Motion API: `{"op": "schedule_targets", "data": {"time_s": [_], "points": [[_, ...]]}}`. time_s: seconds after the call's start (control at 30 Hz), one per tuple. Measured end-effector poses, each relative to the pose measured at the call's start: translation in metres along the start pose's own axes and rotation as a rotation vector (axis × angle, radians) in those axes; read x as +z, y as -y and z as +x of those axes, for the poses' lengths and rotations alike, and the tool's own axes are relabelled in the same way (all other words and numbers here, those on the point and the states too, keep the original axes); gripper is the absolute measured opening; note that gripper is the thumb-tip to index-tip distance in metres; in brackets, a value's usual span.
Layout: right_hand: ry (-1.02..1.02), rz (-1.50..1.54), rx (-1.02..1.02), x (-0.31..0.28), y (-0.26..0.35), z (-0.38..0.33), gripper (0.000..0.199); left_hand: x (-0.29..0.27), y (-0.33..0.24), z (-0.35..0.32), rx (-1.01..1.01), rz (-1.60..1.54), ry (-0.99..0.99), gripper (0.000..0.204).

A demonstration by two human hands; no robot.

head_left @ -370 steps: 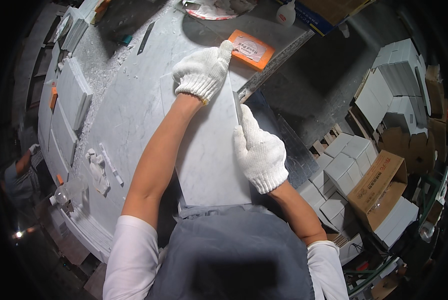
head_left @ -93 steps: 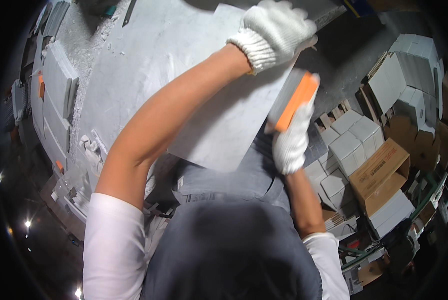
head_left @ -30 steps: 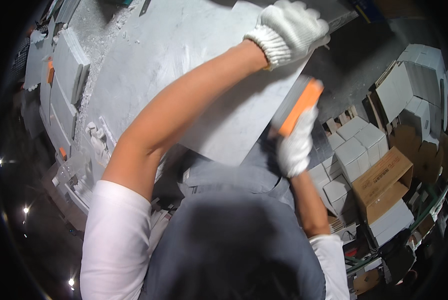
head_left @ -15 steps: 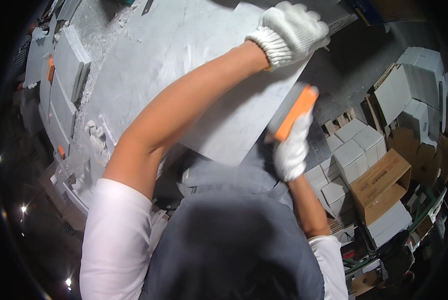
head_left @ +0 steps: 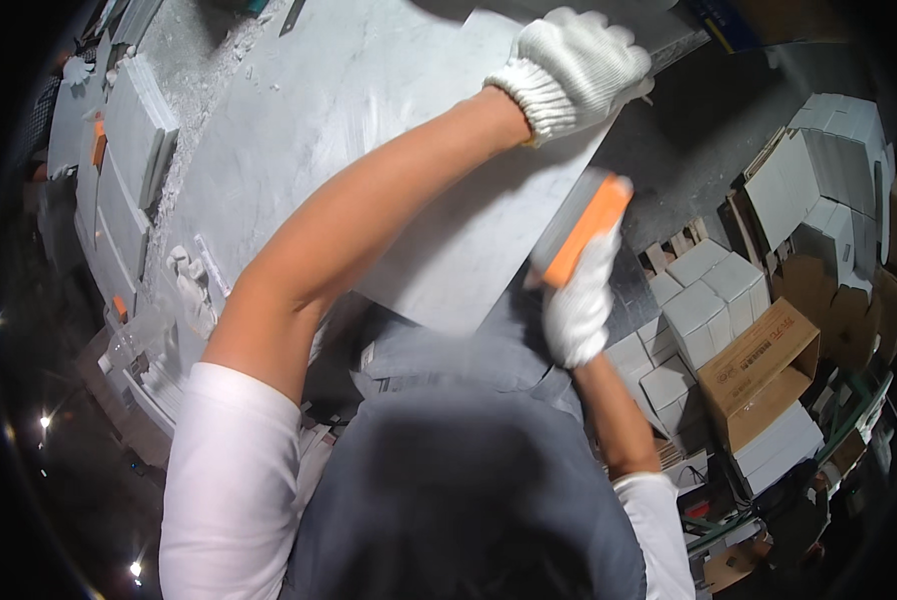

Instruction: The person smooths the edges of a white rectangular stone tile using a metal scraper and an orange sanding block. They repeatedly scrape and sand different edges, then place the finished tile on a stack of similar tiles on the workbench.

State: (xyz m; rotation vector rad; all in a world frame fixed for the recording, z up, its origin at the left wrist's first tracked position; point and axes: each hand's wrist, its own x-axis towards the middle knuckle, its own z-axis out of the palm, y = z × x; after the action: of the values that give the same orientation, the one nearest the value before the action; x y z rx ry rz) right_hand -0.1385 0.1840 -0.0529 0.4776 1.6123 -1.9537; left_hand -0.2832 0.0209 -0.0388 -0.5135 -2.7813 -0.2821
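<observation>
Head view: right hand (head_left: 581, 308), grip round orange pad (head_left: 587, 232) beside slab (head_left: 497, 235); left hand (head_left: 581, 75) on slab, grip unclear.

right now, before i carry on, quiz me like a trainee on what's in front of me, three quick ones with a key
1. Which hand holds the orange block?
2. True or false: the left hand, at the far end of the slab, is bare.
3. Which way does the block's grey side face?
a) toward the slab
b) away from the slab

Key
1. The right hand.
2. False, it is gloved.
3. a
</observation>
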Motion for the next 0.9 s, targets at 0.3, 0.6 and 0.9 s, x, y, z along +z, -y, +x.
{"op": "schedule_targets", "data": {"time_s": [0.3, 0.6, 0.9], "points": [[0.064, 0.286, 0.154, -0.014, -0.009, 0.004, 0.069, 0.001, 0.0, -0.001, 0.011, -0.052, 0.006, 0.03], [0.05, 0.021, 0.036, 0.001, 0.0, -0.009, 0.068, 0.003, 0.002, 0.0, 0.058, 0.013, -0.043, 0.033], [0.065, -0.085, -0.118, -0.007, -0.031, 0.007, 0.071, 0.004, 0.003, 0.001, 0.07, -0.04, -0.045, 0.028]]}}
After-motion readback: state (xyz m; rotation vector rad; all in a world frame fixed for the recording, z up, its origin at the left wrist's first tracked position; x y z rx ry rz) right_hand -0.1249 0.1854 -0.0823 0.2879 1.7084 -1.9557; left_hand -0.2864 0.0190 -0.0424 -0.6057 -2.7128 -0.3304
